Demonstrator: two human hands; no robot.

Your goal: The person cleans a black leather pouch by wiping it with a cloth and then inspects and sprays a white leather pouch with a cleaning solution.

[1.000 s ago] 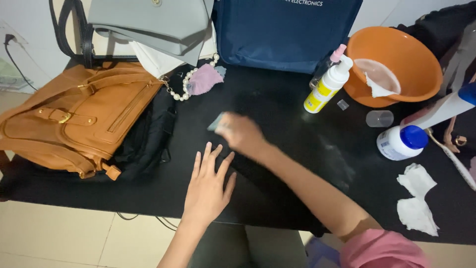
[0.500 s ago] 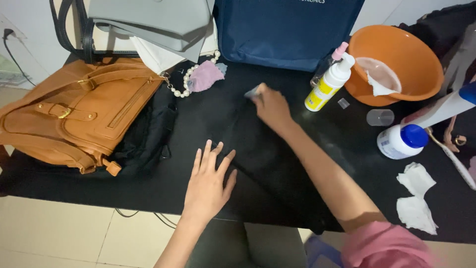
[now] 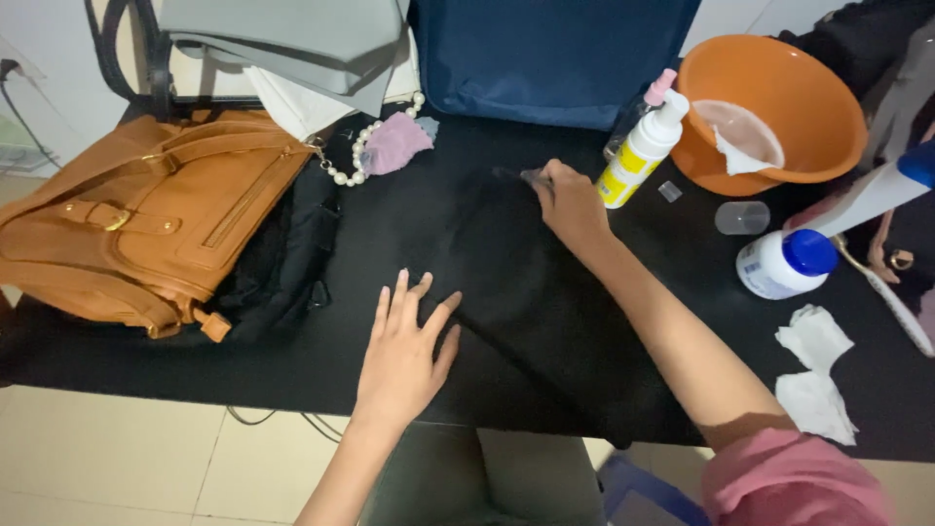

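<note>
A flat black fabric piece (image 3: 526, 292), soft and limp and seemingly a bag or garment, lies spread on the black-covered surface (image 3: 117, 360) in front of the person, hard to outline because dark cloth lies on dark cloth. The left hand (image 3: 404, 351) rests on it palm down with fingers spread wide, its grip fully open and closed on nothing, simply pinning the near part flat. The right hand (image 3: 570, 205) is at the far edge of the fabric, its grip pinched shut around a small pale item, possibly a wipe or bit of cloth (image 3: 534, 176), though the view is too poor to be sure. Judging by its folds, the black piece looks light and floppy and would likely slide or bunch under a one-handed rub, so a flat palm or a pinch at a hem or corner seems the best hold. Just beside the right hand stands a white and yellow pump bottle (image 3: 638, 146); beyond it sits an orange plastic basin (image 3: 838, 127). A tan leather handbag (image 3: 146, 214) lies well to the left, and crumpled white tissues (image 3: 813, 370) lie to the right.
</note>
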